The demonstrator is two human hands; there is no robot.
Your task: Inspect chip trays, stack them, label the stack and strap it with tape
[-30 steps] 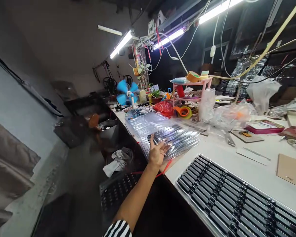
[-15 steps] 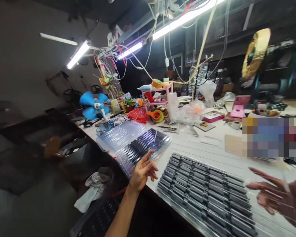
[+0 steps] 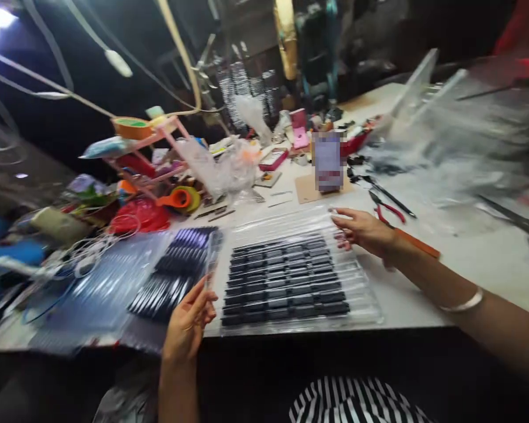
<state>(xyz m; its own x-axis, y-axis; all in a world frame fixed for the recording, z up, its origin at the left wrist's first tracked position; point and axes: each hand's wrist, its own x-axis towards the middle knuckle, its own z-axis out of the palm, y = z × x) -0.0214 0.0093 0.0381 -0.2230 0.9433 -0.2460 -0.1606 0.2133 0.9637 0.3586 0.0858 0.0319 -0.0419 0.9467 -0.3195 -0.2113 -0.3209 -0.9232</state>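
Observation:
A clear ribbed plastic tray (image 3: 291,220) spans the space between my two hands, above rows of black rectangular parts (image 3: 277,282) that show through it. My left hand (image 3: 189,323) has its thumb and fingertips closed on the left edge of this clear tray. At the far right corner, my right hand (image 3: 364,232) pinches the plastic between thumb and fingers. Its outline blends with the plastic below, so I cannot tell whether the two touch. Just left of my left hand, another clear tray holds long black strips (image 3: 176,270).
Stacked clear trays (image 3: 110,282) lie at the left, beside tangled white cable (image 3: 86,252). Behind stand a pink rack (image 3: 150,147) and an orange tape roll (image 3: 179,200). Red-handled pliers (image 3: 385,211), scissors (image 3: 520,223) and blurred plastic bags (image 3: 467,141) are at the right.
My view has swung to the right and tilted down. My hands have come closer together with the clear tray, which now appears over the black parts.

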